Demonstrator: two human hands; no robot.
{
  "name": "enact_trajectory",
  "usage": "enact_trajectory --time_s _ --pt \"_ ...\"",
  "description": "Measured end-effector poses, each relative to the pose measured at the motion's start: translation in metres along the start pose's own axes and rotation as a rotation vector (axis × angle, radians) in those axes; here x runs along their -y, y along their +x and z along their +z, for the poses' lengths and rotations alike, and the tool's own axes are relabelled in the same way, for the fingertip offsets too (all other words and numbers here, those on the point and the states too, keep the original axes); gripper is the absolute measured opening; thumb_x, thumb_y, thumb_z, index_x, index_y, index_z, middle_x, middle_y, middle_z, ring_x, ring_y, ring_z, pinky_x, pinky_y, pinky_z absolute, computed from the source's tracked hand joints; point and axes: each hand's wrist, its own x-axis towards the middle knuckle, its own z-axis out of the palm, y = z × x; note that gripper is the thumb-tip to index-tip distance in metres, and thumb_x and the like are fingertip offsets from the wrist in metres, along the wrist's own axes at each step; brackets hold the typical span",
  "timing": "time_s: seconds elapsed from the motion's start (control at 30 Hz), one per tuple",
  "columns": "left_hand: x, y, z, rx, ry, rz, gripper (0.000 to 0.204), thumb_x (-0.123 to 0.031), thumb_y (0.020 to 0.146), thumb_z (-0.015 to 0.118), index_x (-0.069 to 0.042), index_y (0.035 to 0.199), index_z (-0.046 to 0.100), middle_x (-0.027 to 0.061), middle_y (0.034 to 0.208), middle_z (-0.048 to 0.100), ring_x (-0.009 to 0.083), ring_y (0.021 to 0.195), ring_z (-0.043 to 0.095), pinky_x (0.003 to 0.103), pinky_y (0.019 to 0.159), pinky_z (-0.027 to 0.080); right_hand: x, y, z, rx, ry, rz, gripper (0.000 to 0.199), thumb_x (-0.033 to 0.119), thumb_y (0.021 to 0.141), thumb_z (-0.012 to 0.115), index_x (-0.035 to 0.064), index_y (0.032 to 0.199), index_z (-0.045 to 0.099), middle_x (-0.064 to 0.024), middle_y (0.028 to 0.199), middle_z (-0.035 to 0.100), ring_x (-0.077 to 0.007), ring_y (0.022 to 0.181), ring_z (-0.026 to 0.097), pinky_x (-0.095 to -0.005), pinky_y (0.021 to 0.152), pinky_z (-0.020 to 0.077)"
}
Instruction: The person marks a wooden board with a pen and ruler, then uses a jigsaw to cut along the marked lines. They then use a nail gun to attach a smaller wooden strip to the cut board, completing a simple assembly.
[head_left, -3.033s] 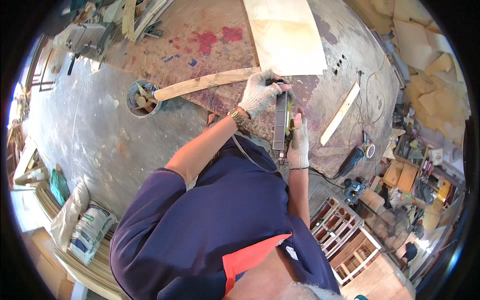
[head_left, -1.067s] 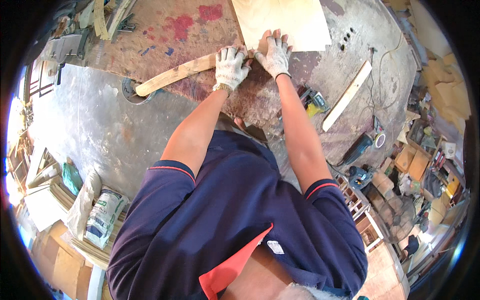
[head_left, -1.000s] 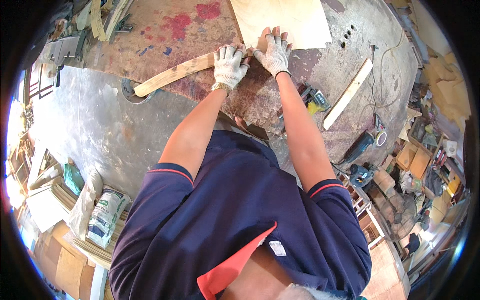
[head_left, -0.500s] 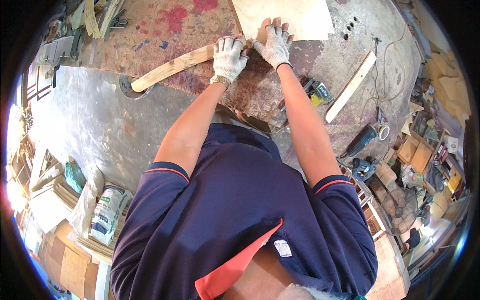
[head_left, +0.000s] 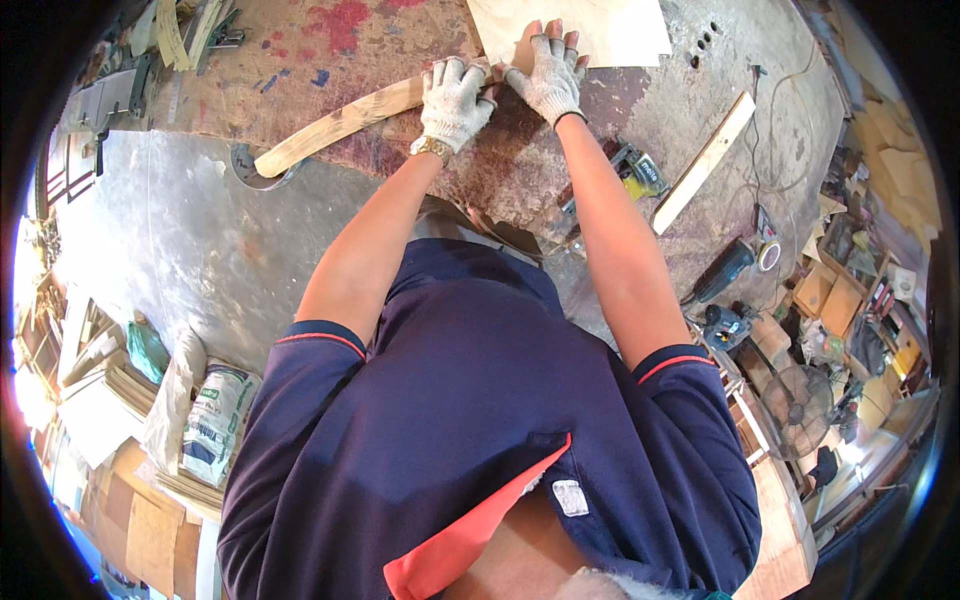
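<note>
My left hand (head_left: 455,105), in a white fingertip-free glove with a gold watch at the wrist, holds the right end of a curved wooden strip (head_left: 340,128). The strip slants down to the left across the worktable. Flat on a pale plywood sheet (head_left: 625,30) rests my right hand (head_left: 550,78), gloved the same way, its fingers spread and pointing away from me. Its thumb reaches toward the strip's end by the sheet's near left corner. How my left fingers bend round the strip's far side is partly hidden.
Right of my right forearm lie a yellow-and-black power tool (head_left: 640,175) and a loose wooden strip (head_left: 705,165). A dark corded tool (head_left: 725,270) sits near the table's right edge. A metal clamp-like piece (head_left: 105,100) is at far left; filled sacks (head_left: 218,425) stand lower left.
The whole view has shifted slightly, with the table moving up in the picture. Both hands keep nearly the same places on the strip and the plywood sheet.
</note>
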Motion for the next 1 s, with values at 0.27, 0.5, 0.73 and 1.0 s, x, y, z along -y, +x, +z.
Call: enact_trajectory --time_s 0.27,0.5,0.73,1.0 --pt "-0.003 0.002 -0.003 -0.023 0.033 0.042 0.036 -0.025 0.082 0.077 -0.011 0.114 0.07 0.0139 0.118 0.062 0.0375 0.114 0.056 0.055 0.096 0.045 -0.001 0.001 -0.001 0.014 -0.041 -0.003 0.105 0.069 0.085 0.068 0.0208 0.166 0.024 -0.0164 0.173 0.014 -0.0425 0.16 0.005 -0.0632 0.127 0.0004" --pt "-0.001 0.002 0.001 0.019 0.151 0.126 0.035 -0.025 0.088 0.074 -0.014 0.12 0.069 0.0094 0.113 0.065 0.034 0.113 0.058 0.053 0.097 0.045 0.001 0.001 -0.001 0.02 -0.023 0.006 0.103 0.065 0.086 0.069 0.0211 0.167 0.023 -0.015 0.174 0.012 -0.042 0.16 0.003 -0.0637 0.126 0.0005" --pt "0.0 0.001 0.002 0.035 0.173 0.137 0.037 -0.025 0.09 0.071 -0.015 0.125 0.068 0.0064 0.119 0.068 0.0302 0.118 0.06 0.054 0.102 0.044 0.0 0.001 0.004 -0.012 -0.045 0.005 0.103 0.066 0.085 0.07 0.0222 0.166 0.024 -0.0143 0.174 0.015 -0.0426 0.16 0.007 -0.0644 0.126 0.0035" --pt "-0.001 0.001 0.007 0.052 0.271 0.15 0.044 -0.023 0.092 0.069 -0.015 0.134 0.063 0.0062 0.137 0.064 0.0288 0.127 0.058 0.055 0.109 0.04 -0.004 0.003 0.01 -0.019 -0.1 -0.005 0.1 0.062 0.087 0.07 0.0221 0.166 0.024 -0.0133 0.174 0.014 -0.042 0.16 0.006 -0.0645 0.126 0.0039"
